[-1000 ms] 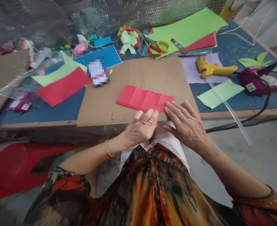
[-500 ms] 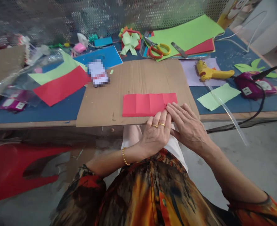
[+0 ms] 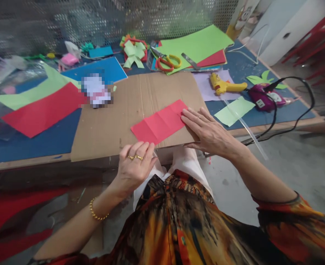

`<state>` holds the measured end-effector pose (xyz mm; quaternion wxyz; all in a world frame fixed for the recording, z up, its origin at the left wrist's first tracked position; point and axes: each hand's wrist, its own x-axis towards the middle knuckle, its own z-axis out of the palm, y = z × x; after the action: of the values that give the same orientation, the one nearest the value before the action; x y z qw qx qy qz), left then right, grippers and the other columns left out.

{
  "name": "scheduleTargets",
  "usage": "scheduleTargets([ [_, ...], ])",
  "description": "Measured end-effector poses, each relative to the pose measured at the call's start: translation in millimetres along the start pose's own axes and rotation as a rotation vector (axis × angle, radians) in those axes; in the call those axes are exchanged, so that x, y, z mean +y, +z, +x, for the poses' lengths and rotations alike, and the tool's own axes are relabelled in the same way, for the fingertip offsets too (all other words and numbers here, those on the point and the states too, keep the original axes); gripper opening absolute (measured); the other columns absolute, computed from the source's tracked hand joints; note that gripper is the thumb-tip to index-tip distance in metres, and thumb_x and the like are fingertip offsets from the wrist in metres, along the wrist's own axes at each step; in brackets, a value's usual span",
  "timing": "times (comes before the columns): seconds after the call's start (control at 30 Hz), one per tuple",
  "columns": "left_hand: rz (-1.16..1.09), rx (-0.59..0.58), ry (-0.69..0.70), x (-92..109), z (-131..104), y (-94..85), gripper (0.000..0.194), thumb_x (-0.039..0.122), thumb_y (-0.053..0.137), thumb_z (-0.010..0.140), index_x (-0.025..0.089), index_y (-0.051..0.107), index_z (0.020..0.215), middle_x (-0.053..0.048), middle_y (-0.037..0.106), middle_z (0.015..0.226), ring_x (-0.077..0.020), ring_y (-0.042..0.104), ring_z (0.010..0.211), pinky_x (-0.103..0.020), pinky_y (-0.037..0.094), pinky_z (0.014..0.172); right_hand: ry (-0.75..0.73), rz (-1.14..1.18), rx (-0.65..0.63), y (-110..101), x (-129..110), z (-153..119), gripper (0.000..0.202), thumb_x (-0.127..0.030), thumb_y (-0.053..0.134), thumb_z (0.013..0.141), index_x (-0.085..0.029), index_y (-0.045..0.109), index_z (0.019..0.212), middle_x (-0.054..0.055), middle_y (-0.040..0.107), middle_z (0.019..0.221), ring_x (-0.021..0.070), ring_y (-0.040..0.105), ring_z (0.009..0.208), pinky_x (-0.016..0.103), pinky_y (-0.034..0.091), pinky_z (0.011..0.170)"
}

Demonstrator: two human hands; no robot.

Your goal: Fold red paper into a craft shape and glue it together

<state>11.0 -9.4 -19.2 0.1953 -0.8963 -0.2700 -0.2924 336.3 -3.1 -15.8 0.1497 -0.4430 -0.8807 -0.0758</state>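
A red paper strip (image 3: pixel 159 123) with crosswise creases lies slanted on the brown cardboard (image 3: pixel 102 129), its right end farther from me. My right hand (image 3: pixel 206 130) is spread with its fingertips on the strip's right end. At the strip's near left corner is my left hand (image 3: pixel 135 165), fingers bent and close together by the cardboard's front edge. Its fingertips touch or nearly touch the paper; whether they pinch it is hidden.
Red paper (image 3: pixel 42 110) and a blurred-out object (image 3: pixel 96 90) lie left. Behind are scissors (image 3: pixel 166 63) on green sheets (image 3: pixel 195 44). A yellow glue gun (image 3: pixel 227 85), pale green paper (image 3: pixel 235 110) and a purple device with black cable (image 3: pixel 265 96) sit right.
The red strip has turned from nearly level to slanted. My left hand has moved left, away from my right hand, to the strip's near left corner. The view has shifted right.
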Motion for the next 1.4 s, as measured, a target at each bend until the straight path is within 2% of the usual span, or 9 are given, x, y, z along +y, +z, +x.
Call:
scheduleTargets([
  [0.27, -0.026, 0.029, 0.045, -3, 9, -0.8, 0.025, 0.004, 0.065, 0.097, 0.010, 0.071, 0.120, -0.011, 0.079, 0.098, -0.0233, 0.071, 0.096, -0.040, 0.047, 0.089, 0.052, 0.001, 0.088, -4, -37, -7, 0.104, -0.050, 0.068, 0.102, -0.016, 0.007, 0.178, 0.023, 0.040, 0.174, 0.0366, 0.034, 0.166, 0.066, 0.032, 0.134],
  [0.37, -0.052, 0.027, 0.058, -8, 12, -2.2, 0.024, 0.005, 0.060, 0.100, 0.012, 0.071, 0.120, -0.011, 0.080, 0.100, -0.0241, 0.071, 0.099, -0.041, 0.047, 0.090, 0.044, -0.003, 0.097, 4, -51, -5, 0.100, -0.052, 0.066, 0.102, -0.012, 0.013, 0.177, 0.025, 0.039, 0.174, 0.0355, 0.034, 0.166, 0.063, 0.034, 0.134],
  [0.53, -0.109, -0.001, 0.070, -17, 6, -7.2, 0.025, 0.005, 0.062, 0.100, 0.009, 0.070, 0.123, -0.013, 0.081, 0.108, -0.0241, 0.072, 0.103, -0.041, 0.047, 0.094, -0.008, -0.013, 0.111, 17, -55, -1, 0.085, -0.053, 0.062, 0.105, -0.004, 0.035, 0.169, 0.026, 0.052, 0.165, 0.0363, 0.046, 0.159, 0.059, 0.040, 0.131],
  [0.8, -0.216, 0.040, -0.013, -29, 4, -4.0, 0.017, 0.008, 0.064, 0.100, 0.020, 0.070, 0.112, -0.005, 0.082, 0.102, -0.0206, 0.073, 0.098, -0.040, 0.047, 0.092, -0.024, -0.025, 0.181, 12, -55, -4, 0.080, -0.050, 0.060, 0.107, -0.008, 0.032, 0.170, 0.025, 0.055, 0.163, 0.0372, 0.049, 0.156, 0.060, 0.039, 0.129],
  [0.9, -0.249, -0.012, -0.034, -32, 10, -5.5, 0.014, 0.010, 0.061, 0.102, 0.019, 0.071, 0.105, -0.004, 0.081, 0.097, -0.0201, 0.072, 0.094, -0.041, 0.045, 0.093, -0.029, -0.043, 0.272, 5, -71, 7, 0.060, -0.045, 0.064, 0.106, -0.010, 0.052, 0.154, 0.023, 0.065, 0.152, 0.0345, 0.059, 0.143, 0.053, 0.046, 0.120],
  [0.97, -0.280, -0.059, -0.044, -35, 16, -8.5, 0.015, 0.013, 0.059, 0.104, 0.019, 0.072, 0.101, -0.004, 0.080, 0.095, -0.0197, 0.071, 0.092, -0.041, 0.044, 0.093, -0.040, -0.047, 0.364, 4, -84, 17, 0.037, -0.037, 0.066, 0.106, -0.015, 0.064, 0.136, 0.015, 0.077, 0.130, 0.0261, 0.069, 0.118, 0.042, 0.051, 0.104],
  [1.07, -0.332, -0.138, -0.039, -41, 24, -13.3, 0.019, 0.017, 0.057, 0.106, 0.019, 0.073, 0.097, -0.003, 0.079, 0.093, -0.0194, 0.069, 0.090, -0.040, 0.043, 0.090, -0.026, -0.051, 0.451, 10, -101, 30, 0.018, -0.023, 0.065, 0.106, -0.015, 0.068, 0.121, 0.009, 0.079, 0.104, 0.0204, 0.064, 0.094, 0.038, 0.047, 0.085],
  [1.2, -0.390, -0.257, -0.072, -50, 35, -15.3, 0.025, 0.020, 0.053, 0.107, 0.020, 0.074, 0.092, -0.003, 0.078, 0.090, -0.0198, 0.067, 0.086, -0.039, 0.043, 0.089, 0.015, -0.039, 0.474, 23, -107, 35, 0.015, -0.020, 0.064, 0.105, -0.014, 0.071, 0.117, 0.008, 0.077, 0.098, 0.0217, 0.058, 0.090, 0.038, 0.044, 0.079],
  [1.4, -0.525, -0.450, -0.296, -55, 56, -7.4, 0.020, 0.022, 0.055, 0.101, 0.020, 0.072, 0.089, -0.003, 0.074, 0.086, -0.0211, 0.066, 0.088, -0.039, 0.043, 0.087, 0.049, -0.019, 0.538, 29, -107, 33, 0.011, -0.018, 0.070, 0.102, -0.017, 0.072, 0.112, 0.008, 0.078, 0.100, 0.0214, 0.059, 0.090, 0.036, 0.048, 0.080],
])
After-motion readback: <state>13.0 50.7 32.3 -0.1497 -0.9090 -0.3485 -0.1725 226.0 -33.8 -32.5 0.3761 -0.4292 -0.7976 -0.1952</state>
